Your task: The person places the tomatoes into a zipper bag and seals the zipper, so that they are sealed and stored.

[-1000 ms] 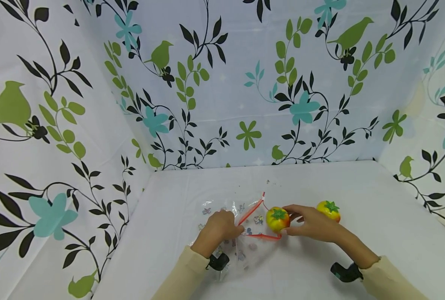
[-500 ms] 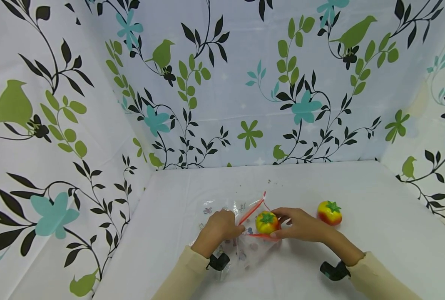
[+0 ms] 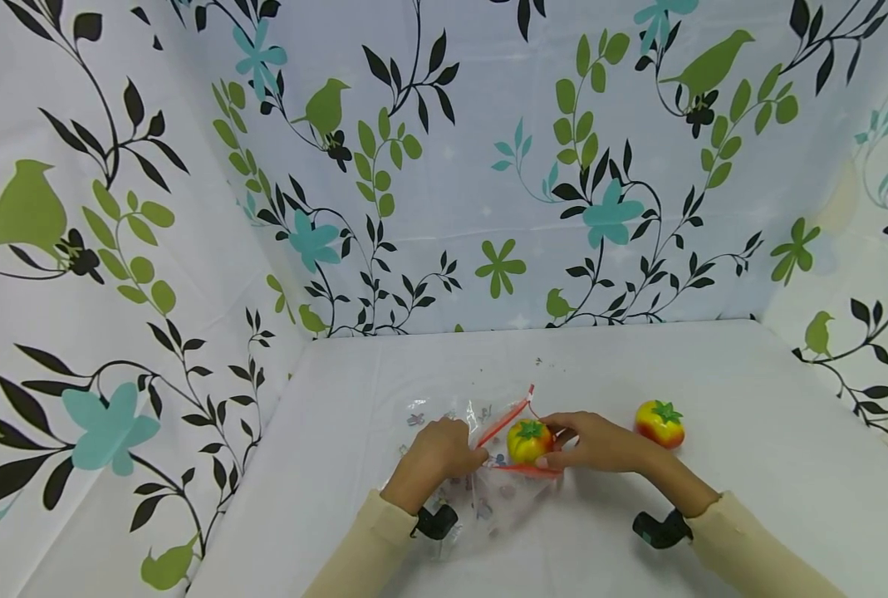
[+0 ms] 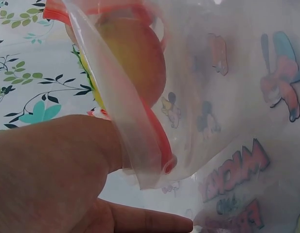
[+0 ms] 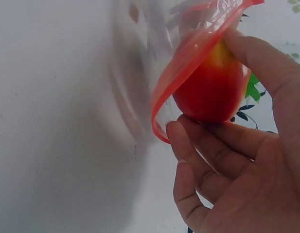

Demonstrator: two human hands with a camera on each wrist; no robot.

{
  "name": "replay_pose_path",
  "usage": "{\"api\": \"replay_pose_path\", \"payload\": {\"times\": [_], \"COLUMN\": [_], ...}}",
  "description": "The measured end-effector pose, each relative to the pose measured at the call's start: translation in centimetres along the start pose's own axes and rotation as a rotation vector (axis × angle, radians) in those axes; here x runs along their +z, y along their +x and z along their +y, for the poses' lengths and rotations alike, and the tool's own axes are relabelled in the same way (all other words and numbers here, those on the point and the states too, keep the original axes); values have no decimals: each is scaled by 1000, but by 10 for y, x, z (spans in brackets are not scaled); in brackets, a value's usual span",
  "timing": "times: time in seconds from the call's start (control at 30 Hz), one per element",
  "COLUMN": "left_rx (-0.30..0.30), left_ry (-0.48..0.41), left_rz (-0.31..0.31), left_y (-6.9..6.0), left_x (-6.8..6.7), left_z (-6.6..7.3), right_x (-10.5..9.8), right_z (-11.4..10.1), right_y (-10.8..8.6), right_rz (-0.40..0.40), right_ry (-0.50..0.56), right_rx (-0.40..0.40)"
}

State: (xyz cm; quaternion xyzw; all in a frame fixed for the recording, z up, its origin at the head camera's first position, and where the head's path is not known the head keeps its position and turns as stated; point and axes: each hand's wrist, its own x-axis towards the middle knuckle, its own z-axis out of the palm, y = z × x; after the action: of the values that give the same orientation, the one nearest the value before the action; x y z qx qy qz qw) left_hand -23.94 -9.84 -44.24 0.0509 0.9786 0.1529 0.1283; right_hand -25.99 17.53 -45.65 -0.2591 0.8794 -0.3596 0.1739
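White table (image 3: pixel 324 465): bag (image 3: pixel 507 498) partly veils fruit (image 3: pixel 527 443) right hand (image 3: pixel 596 442) grips.

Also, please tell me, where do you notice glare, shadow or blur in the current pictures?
Head view: mostly even light, small glints on the clear bag; left wrist view: dim, the fruit hazy behind cloudy plastic, the bag's printing soft; right wrist view: a broad, soft shadow on the white table, glints on the plastic by the red edge.
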Motion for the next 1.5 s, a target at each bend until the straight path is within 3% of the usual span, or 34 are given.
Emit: {"api": "replay_pose_path", "payload": {"times": [0.47, 0.87, 1.23, 1.5], "left_rx": [-12, 39, 20, 28], "left_ry": [-22, -24, -75, -74], "left_rz": [-15, -1, 7, 5], "left_y": [-1, -2, -3, -3], "left_x": [-1, -2, 0, 2], "left_z": [1, -7, -9, -12], "right_x": [11, 22, 33, 40], "right_z": [-1, -10, -8, -8], "right_y": [10, 17, 20, 22], "right_rz": [33, 60, 120, 183], "right_ry": [-66, 42, 46, 43], "right_rx": [20, -10, -66, -39]}}
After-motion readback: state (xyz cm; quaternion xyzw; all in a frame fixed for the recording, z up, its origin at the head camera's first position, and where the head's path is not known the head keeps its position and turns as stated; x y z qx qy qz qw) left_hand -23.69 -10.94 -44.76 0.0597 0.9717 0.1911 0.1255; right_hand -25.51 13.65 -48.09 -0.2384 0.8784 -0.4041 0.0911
